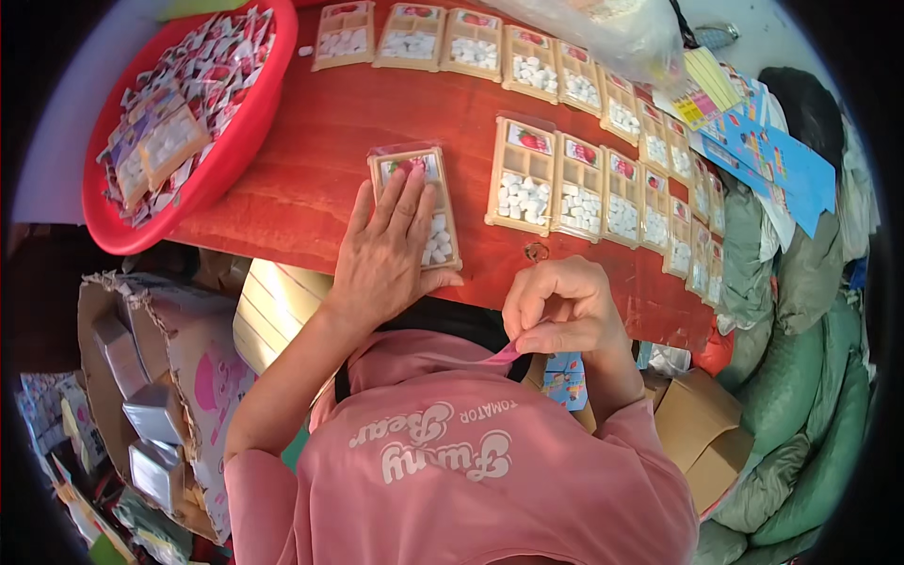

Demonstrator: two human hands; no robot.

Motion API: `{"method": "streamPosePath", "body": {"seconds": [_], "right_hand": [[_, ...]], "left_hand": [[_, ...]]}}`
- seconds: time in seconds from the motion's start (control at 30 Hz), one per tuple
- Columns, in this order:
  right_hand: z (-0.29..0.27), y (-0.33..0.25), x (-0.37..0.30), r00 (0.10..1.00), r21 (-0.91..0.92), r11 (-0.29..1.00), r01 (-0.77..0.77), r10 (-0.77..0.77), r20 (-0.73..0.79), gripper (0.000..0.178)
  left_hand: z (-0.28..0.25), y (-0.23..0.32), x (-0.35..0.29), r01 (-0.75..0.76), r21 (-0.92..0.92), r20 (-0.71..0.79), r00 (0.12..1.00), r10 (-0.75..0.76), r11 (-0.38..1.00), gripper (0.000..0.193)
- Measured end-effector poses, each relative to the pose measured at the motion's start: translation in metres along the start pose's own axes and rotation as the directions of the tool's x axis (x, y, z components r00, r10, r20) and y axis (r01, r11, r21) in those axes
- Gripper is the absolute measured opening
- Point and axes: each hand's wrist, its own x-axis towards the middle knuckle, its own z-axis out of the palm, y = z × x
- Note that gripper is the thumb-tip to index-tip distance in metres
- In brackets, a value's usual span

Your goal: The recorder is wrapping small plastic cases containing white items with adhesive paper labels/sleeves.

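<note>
Pink shirt front [452,414] with pale lettering is closest, filling the lower middle. Past it, one tan tray [451,212] sits at the near edge of the red table [320,132], left of the other trays. Left hand [384,240] lies flat over it, fingers extended, thumb out past the bottom rim; it covers, doesn't grip. Right hand [570,306] is just beyond the table edge, thumb and forefinger pinched on a pink strip [508,354]; can't tell if that's loose or part of the shirt.

Tray: strawberry picture at the top end, white pellets [439,240] below; hand hides most of the rest. Clear-looking edge shows at the top; can't confirm a wrapper. Handling, my guess: light, rigid frame, brittle if squeezed hard, maybe slick if filmed. Pellets look loose and light, likely to shift or spill if tipped and uncovered. Best hold: both long side rims, kept level, no pressing in the middle. Strip looks thin, soft, bendy; pinch by its end.

Around: similar filled trays in a near row [495,169] to the right and a far row [405,65] behind. Red basin [275,99] at left, heaped with small packets [231,56]. Clear plastic bag [621,38] at the far side, blue printed cards [782,160] at right.
</note>
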Motion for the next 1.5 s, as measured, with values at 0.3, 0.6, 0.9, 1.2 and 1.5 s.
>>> {"method": "streamPosePath", "body": {"seconds": [0.3, 0.6, 0.9, 1.2, 1.5], "right_hand": [[0.014, 0.007, 0.018, 0.998, 0.111, 0.993, -0.034, 0.039, -0.044, 0.021], [0.017, 0.0, 0.047, 1.0, 0.096, 0.995, -0.013, 0.014, -0.004, 0.021], [0.003, 0.037, 0.072, 0.855, 0.032, 0.999, -0.025, 0.038, -0.517, 0.01], [0.001, 0.064, 0.077, 0.767, -0.266, 0.947, -0.178, -0.036, -0.641, 0.017], [-0.005, 0.087, 0.079, 0.77, -0.622, 0.711, -0.329, -0.18, -0.613, 0.023]], "left_hand": [[0.005, 0.003, -0.037, 0.135, 0.098, -0.073, 0.989, -0.128, 0.986, 0.093], [-0.026, -0.014, -0.05, 0.152, -0.25, -0.116, 0.976, -0.185, 0.956, 0.079], [-0.041, -0.021, -0.071, 0.167, -0.934, 0.303, 0.836, -0.458, -0.315, 0.068], [-0.037, -0.046, -0.036, 0.416, -0.907, 0.251, 0.665, -0.704, 0.069, 0.023], [-0.033, -0.052, -0.026, 0.512, -0.828, 0.216, 0.667, -0.713, 0.228, 0.025]]}}
